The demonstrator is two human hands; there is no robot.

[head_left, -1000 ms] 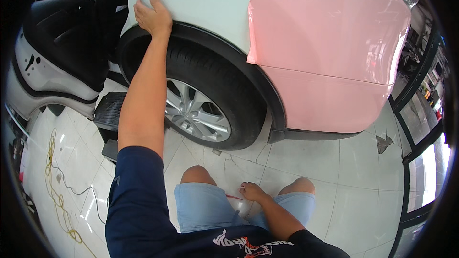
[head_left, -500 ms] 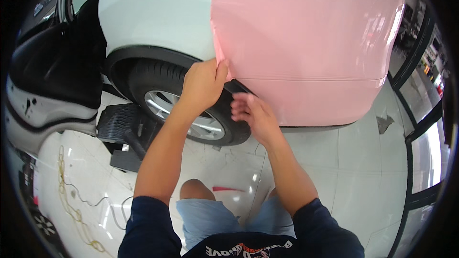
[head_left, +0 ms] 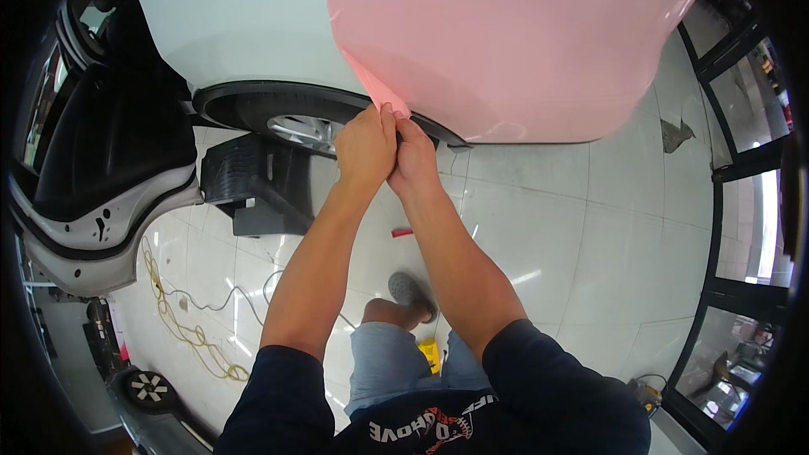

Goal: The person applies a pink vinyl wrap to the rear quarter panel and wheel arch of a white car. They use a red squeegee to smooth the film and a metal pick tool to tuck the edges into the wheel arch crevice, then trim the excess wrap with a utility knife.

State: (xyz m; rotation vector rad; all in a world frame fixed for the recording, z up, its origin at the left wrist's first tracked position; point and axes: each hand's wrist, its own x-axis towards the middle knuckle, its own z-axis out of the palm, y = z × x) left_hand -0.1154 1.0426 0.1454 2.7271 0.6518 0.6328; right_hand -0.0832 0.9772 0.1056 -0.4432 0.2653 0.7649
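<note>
Pink wrap film (head_left: 506, 42) covers the right part of a car's body, and bare white paint (head_left: 227, 25) shows to its left. Along their border a narrow flap of film (head_left: 376, 82) is lifted off above the wheel arch. My left hand (head_left: 364, 150) pinches the lower end of that flap. Pressed against it, my right hand (head_left: 415, 158) closes its fingers on the same edge of film. Just behind both hands are the black arch trim (head_left: 312, 90) and the tyre (head_left: 244, 108); my hands hide part of the wheel.
A black step stool (head_left: 261, 170) stands left of my arms, beside an open car door (head_left: 105, 152). A yellow cord (head_left: 187, 335) lies on the tiled floor. Near my feet are a red strip (head_left: 403, 233) and a yellow object (head_left: 431, 355). Black-framed glass doors (head_left: 716, 227) line the right.
My right hand, apart from the film earlier, has come up to join my left hand at the flap. The flap is pulled wider, and my view has risen and shifted.
</note>
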